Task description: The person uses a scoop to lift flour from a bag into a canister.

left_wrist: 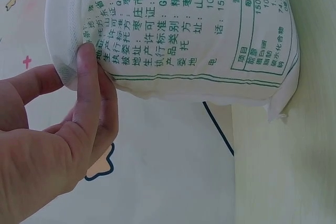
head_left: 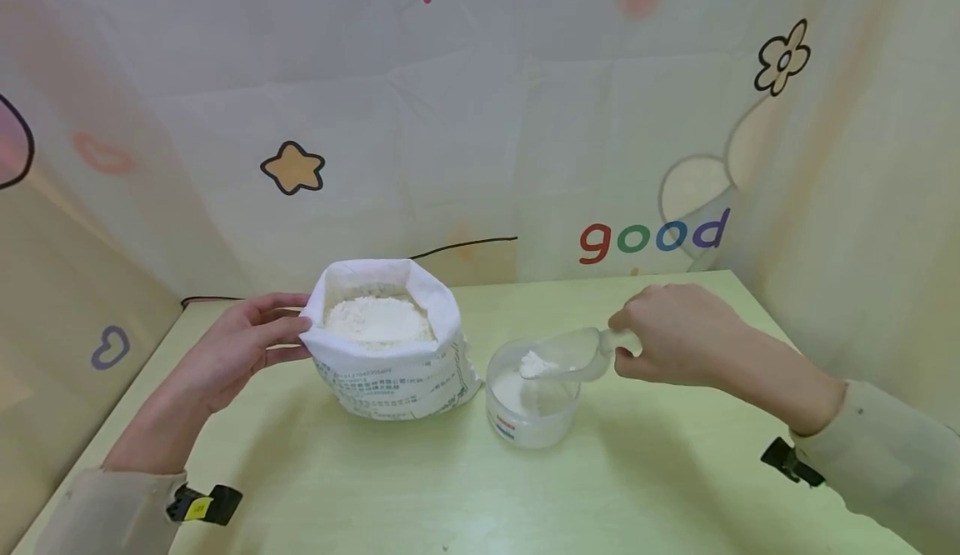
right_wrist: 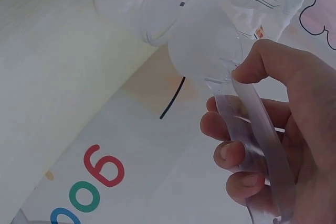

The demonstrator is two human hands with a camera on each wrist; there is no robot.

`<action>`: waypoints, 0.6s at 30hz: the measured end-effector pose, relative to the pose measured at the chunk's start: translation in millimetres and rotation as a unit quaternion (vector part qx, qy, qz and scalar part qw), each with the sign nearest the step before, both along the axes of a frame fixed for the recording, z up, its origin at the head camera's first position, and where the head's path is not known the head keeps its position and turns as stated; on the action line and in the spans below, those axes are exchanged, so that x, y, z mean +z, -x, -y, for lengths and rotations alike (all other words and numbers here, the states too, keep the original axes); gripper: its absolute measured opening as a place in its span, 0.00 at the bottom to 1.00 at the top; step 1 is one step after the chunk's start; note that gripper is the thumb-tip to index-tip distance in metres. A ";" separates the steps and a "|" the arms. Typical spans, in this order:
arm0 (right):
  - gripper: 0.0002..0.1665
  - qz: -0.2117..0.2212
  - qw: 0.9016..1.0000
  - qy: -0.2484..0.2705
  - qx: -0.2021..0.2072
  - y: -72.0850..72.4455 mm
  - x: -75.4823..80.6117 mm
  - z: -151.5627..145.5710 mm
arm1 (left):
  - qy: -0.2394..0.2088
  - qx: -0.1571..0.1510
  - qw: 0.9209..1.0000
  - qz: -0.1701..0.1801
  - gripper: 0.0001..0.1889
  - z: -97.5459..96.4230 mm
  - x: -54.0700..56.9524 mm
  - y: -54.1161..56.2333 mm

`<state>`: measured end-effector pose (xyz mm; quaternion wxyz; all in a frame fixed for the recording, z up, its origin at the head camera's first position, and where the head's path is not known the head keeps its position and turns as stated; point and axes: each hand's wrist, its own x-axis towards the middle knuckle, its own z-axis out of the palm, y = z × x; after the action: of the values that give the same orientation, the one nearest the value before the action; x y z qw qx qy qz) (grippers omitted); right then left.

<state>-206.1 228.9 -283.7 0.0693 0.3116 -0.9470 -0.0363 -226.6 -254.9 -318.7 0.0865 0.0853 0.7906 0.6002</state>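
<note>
A white cloth flour bag [head_left: 397,384] with green print stands with its top folded back, full of white flour [head_left: 378,320]. My left hand [head_left: 251,338] pinches its folded rim from the left side; the left wrist view shows the fingers [left_wrist: 89,87] at that rim. To the right of the bag sits a round clear plastic tub [head_left: 532,426] with white powder inside. My right hand [head_left: 678,334] grips the handle of a clear plastic scoop [head_left: 577,355], fingers curled round it in the right wrist view. The scoop lies over the tub's opening, with some flour at its tip.
The pale green tabletop [head_left: 390,497] carries the bag and tub close together. A printed curtain [head_left: 465,138] hangs behind the table and along both sides. Dark clips or straps [head_left: 213,505] sit at the sleeve cuffs.
</note>
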 end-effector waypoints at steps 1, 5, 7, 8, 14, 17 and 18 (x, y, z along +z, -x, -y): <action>0.04 -0.001 1.000 -0.001 0.001 -0.1 0.2 0.1 | 0.000 0.000 1.000 0.001 0.31 -0.2 0.1 -0.2; 0.03 -0.003 1.000 -0.001 -0.001 -0.4 1.0 0.2 | -0.003 0.002 1.000 0.002 0.31 -0.8 0.7 -0.9; 0.03 -0.002 1.000 -0.004 -0.001 -0.5 0.7 0.2 | -0.004 0.002 1.000 0.004 0.31 -0.8 0.5 -1.0; 0.03 0.000 1.000 -0.005 -0.003 -0.8 0.4 0.2 | -0.004 0.002 1.000 0.004 0.31 -0.9 0.4 -1.0; 0.08 -0.003 1.000 -0.003 0.000 -2.4 0.4 0.6 | 0.002 0.000 1.000 0.001 0.31 -0.9 0.2 0.2; 0.10 -0.013 1.000 -0.001 0.004 -2.6 1.7 1.7 | 0.004 0.000 1.000 0.000 0.31 -0.7 -0.1 0.4; 0.10 -0.014 1.000 -0.001 0.003 -2.7 2.0 2.2 | 0.004 0.000 1.000 0.001 0.31 -0.7 -0.1 0.5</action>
<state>-203.4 226.7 -281.7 0.0821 0.3144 -0.9448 -0.0413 -227.1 -254.3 -318.8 0.0872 0.0842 0.7928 0.5973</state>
